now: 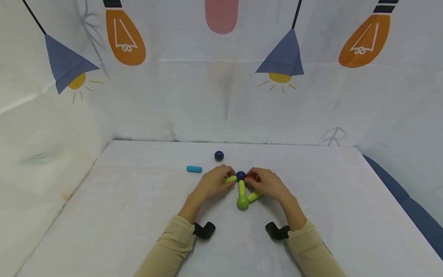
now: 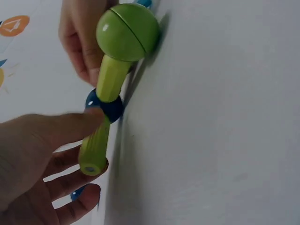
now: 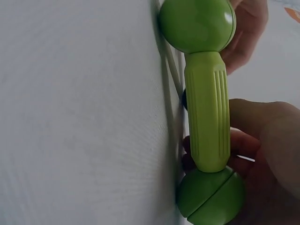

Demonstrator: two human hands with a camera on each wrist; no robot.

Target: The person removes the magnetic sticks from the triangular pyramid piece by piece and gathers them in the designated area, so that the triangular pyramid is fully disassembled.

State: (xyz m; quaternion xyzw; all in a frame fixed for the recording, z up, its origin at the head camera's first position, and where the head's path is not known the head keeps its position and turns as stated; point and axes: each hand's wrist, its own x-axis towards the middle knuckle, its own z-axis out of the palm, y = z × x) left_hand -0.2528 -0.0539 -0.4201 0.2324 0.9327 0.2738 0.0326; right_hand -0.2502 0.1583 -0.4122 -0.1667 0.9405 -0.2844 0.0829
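A joined figure of balls and rods lies on the table between both hands. My left hand (image 1: 215, 181) pinches a yellow-green rod (image 2: 95, 147), whose near end meets a dark blue ball (image 1: 240, 176). On the blue ball's other side, my right hand (image 1: 270, 185) grips a red piece (image 1: 257, 178), mostly covered by the fingers. A second yellow-green rod (image 1: 241, 188) runs from the blue ball to a green ball (image 1: 243, 202). From there another rod (image 3: 208, 112) reaches a second green ball (image 3: 211, 197), seen in the right wrist view beside the right palm.
A loose dark blue ball (image 1: 219, 156) sits beyond the hands, toward the back of the white table (image 1: 121, 215). Left of it lies a light blue rod (image 1: 194, 169). A printed cloth (image 1: 194, 100) hangs behind the table's back edge.
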